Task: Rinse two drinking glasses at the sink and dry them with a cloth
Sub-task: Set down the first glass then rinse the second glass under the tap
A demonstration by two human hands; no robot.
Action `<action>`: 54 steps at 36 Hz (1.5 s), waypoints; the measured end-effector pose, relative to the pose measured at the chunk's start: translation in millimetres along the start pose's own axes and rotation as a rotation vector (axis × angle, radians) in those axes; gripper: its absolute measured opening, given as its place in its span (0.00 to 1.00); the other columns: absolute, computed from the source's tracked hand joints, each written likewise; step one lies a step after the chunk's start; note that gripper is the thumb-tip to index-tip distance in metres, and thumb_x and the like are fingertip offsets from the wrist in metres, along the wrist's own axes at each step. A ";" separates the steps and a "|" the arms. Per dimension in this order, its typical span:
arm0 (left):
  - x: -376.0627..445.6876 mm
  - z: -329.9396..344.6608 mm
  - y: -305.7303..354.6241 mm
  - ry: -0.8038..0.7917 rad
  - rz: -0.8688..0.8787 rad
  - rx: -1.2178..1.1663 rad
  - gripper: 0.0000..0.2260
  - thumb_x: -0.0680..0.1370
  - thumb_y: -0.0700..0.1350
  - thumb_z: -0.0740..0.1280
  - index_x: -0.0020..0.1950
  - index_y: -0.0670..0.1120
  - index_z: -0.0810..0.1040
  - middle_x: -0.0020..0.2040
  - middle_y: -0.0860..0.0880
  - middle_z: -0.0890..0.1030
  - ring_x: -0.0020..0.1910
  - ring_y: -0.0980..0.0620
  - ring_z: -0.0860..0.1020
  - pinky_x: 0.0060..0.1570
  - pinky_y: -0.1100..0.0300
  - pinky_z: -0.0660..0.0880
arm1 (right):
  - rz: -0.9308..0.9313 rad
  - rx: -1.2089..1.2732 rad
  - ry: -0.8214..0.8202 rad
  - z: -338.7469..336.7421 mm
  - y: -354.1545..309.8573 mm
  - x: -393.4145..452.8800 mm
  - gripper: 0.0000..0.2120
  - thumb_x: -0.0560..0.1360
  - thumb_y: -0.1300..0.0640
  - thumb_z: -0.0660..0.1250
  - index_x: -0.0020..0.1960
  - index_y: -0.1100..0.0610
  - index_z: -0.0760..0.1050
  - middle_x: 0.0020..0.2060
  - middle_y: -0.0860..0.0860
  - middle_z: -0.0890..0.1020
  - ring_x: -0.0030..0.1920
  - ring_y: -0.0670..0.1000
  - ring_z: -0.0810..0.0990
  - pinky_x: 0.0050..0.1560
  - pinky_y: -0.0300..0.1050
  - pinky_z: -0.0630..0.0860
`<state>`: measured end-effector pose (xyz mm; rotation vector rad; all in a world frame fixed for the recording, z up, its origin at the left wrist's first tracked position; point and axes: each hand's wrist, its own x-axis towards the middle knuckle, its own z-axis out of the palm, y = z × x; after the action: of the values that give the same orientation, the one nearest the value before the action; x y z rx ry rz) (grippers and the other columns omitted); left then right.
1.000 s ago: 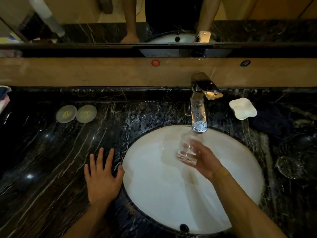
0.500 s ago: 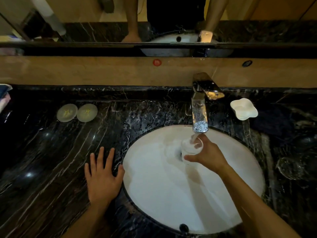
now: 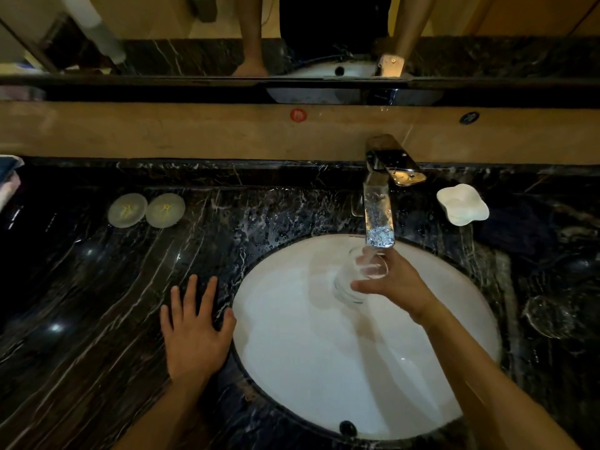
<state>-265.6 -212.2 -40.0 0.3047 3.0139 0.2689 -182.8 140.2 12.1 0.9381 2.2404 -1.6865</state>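
Note:
My right hand [image 3: 394, 285] grips a clear drinking glass [image 3: 355, 280] directly under the chrome faucet spout [image 3: 378, 219], over the white oval sink basin [image 3: 292, 352]. The glass is tilted with its mouth up toward the spout. A second clear glass [image 3: 548, 316] lies on the dark marble counter to the right of the basin, faint in the dim light. My left hand [image 3: 194, 329] rests flat, fingers spread, on the counter at the basin's left rim. No cloth is plainly visible.
A white flower-shaped soap dish [image 3: 462, 204] sits right of the faucet. Two round pale coasters [image 3: 146, 210] lie on the counter [image 3: 81, 287] at the back left. A mirror [image 3: 487, 27] and beige ledge run along the back. Folded fabric [image 3: 8, 183] shows at the far left edge.
My right hand raised the glass from lower in the basin up under the spout and turned its mouth upward. My left hand stayed put on the counter.

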 end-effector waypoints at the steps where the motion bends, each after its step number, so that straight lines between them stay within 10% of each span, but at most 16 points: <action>1: -0.1 -0.5 0.4 0.003 0.000 -0.002 0.32 0.76 0.64 0.52 0.79 0.56 0.61 0.80 0.47 0.59 0.80 0.41 0.53 0.76 0.38 0.51 | -0.022 0.046 0.050 4.8 0.3 -1.1 0.36 0.62 0.54 0.83 0.65 0.47 0.70 0.57 0.43 0.82 0.57 0.47 0.81 0.53 0.42 0.78; 6: 0.2 -0.9 0.8 0.008 0.004 0.000 0.31 0.76 0.63 0.52 0.79 0.55 0.61 0.80 0.46 0.59 0.79 0.41 0.54 0.76 0.38 0.52 | -0.046 -0.152 0.337 20.7 -10.0 -5.9 0.40 0.64 0.53 0.82 0.71 0.50 0.66 0.57 0.46 0.78 0.55 0.51 0.78 0.50 0.43 0.74; 10: 0.8 -0.2 0.6 0.013 0.010 0.003 0.32 0.76 0.64 0.52 0.79 0.55 0.62 0.80 0.46 0.60 0.79 0.40 0.54 0.75 0.37 0.53 | 0.023 -0.421 0.209 13.3 -8.7 -2.6 0.38 0.62 0.50 0.81 0.68 0.49 0.68 0.58 0.45 0.80 0.51 0.51 0.80 0.46 0.46 0.76; 15: 0.4 0.1 0.0 0.015 0.010 0.003 0.32 0.76 0.64 0.52 0.79 0.55 0.62 0.80 0.46 0.60 0.79 0.40 0.54 0.76 0.38 0.52 | 0.085 0.092 0.134 8.7 -0.6 -2.5 0.34 0.62 0.57 0.83 0.62 0.50 0.71 0.56 0.48 0.81 0.54 0.49 0.80 0.51 0.43 0.77; 21: 0.2 0.5 -0.6 0.002 0.009 0.007 0.31 0.77 0.64 0.52 0.79 0.55 0.60 0.81 0.47 0.58 0.80 0.41 0.53 0.76 0.38 0.51 | 0.020 -0.269 0.240 18.0 -4.2 -1.9 0.39 0.63 0.56 0.82 0.68 0.50 0.67 0.58 0.47 0.79 0.52 0.52 0.79 0.47 0.45 0.74; 26: 0.2 0.6 -0.7 0.004 0.008 0.005 0.31 0.77 0.64 0.52 0.79 0.55 0.60 0.80 0.47 0.58 0.80 0.41 0.53 0.76 0.38 0.51 | 0.097 0.015 0.178 14.6 4.2 -3.2 0.38 0.61 0.56 0.83 0.65 0.49 0.69 0.58 0.46 0.79 0.58 0.50 0.78 0.54 0.44 0.74; 54: -0.1 -1.7 1.1 -0.006 -0.001 -0.016 0.32 0.76 0.65 0.51 0.79 0.56 0.60 0.81 0.47 0.58 0.80 0.42 0.52 0.76 0.38 0.51 | 0.112 -0.083 0.192 16.1 4.7 -6.5 0.35 0.61 0.53 0.83 0.62 0.46 0.68 0.59 0.45 0.78 0.57 0.47 0.76 0.53 0.42 0.71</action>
<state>-265.5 -211.4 -38.1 0.3025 3.0047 0.2914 -178.5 123.8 6.1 1.2276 2.3062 -1.5018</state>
